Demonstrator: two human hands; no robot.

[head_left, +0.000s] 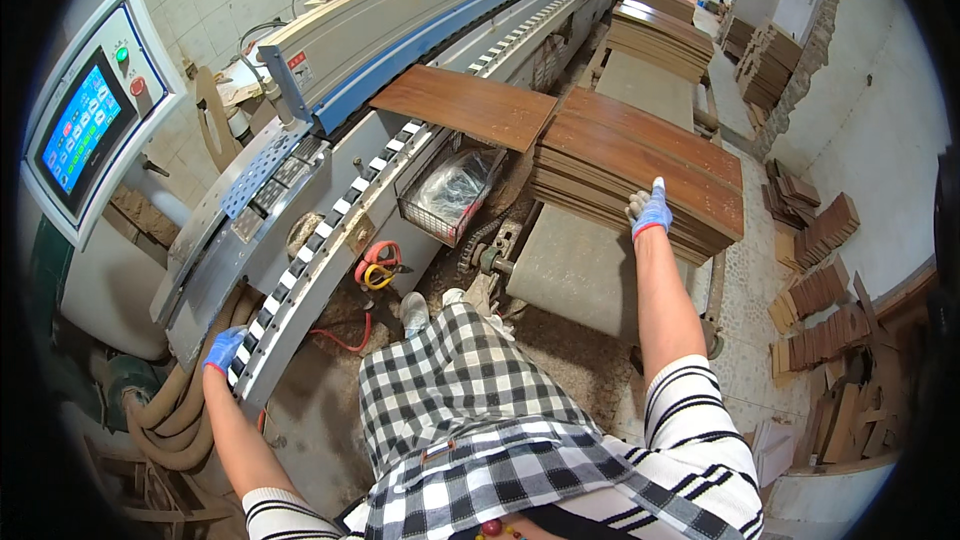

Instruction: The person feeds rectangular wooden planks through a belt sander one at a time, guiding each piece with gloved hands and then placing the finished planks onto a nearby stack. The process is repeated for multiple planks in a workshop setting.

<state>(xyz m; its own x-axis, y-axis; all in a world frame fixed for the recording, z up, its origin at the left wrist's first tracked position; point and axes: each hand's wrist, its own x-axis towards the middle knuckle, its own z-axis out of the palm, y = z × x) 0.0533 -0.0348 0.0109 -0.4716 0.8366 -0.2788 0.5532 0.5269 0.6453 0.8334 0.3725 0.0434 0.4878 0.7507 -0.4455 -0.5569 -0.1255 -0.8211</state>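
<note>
My left hand (pixel 225 348), in a blue glove with pale fingertips, is closed over the near end of the machine's conveyor rail (pixel 330 225), which carries black and white pads. At the near side of a stack of brown wood-look boards (pixel 640 160) is my right hand (pixel 650 210), gloved alike. Its thumb points up and its fingers, partly bent, point left, with nothing seen in them. Another brown board (pixel 465 105) lies flat across the rail, one end under the blue-edged machine beam (pixel 400 55), the other reaching the stack.
A control panel (pixel 85 125) with a lit screen stands at left. Below the rail are a wire basket (pixel 435 215) holding clear plastic and orange- and yellow-handled scissors (pixel 378 265). The stack rests on a grey roller conveyor (pixel 575 270). More board piles (pixel 660 35) stand beyond; offcuts (pixel 825 225) line the right wall.
</note>
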